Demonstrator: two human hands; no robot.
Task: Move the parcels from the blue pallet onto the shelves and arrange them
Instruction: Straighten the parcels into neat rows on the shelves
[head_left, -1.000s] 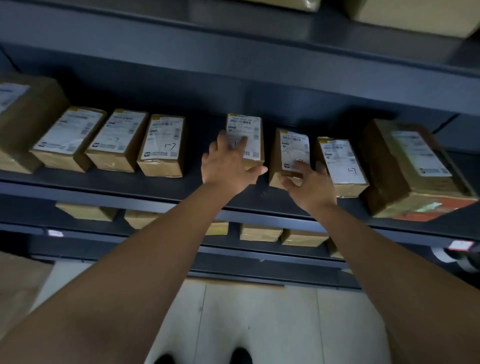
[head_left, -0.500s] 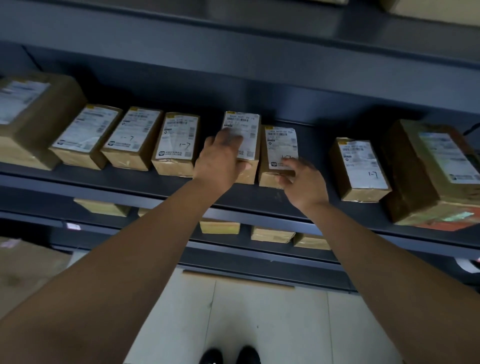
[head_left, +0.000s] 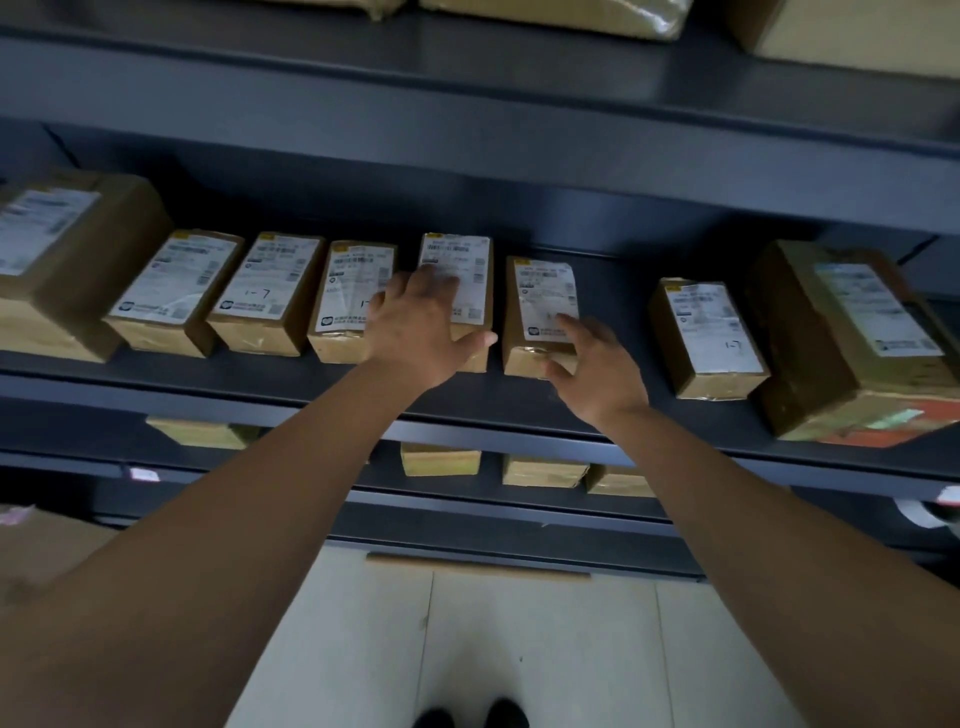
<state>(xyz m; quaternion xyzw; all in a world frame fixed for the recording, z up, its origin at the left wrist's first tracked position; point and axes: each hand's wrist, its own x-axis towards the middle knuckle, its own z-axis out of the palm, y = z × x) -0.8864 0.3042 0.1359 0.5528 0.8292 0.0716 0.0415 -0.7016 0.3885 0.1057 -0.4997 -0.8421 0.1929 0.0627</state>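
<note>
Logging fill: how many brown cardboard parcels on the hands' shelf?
8: large left parcel, three small parcels, one under left hand, one under right hand, small parcel, large right parcel.

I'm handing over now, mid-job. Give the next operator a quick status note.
Left hand: flat on the fifth parcel in the middle shelf row.
Right hand: fingertips on the sixth parcel.
Done: eight parcels lie on this shelf.
Left: a gap separates the sixth from the seventh parcel; probably close it. Pallet not in view.
</note>
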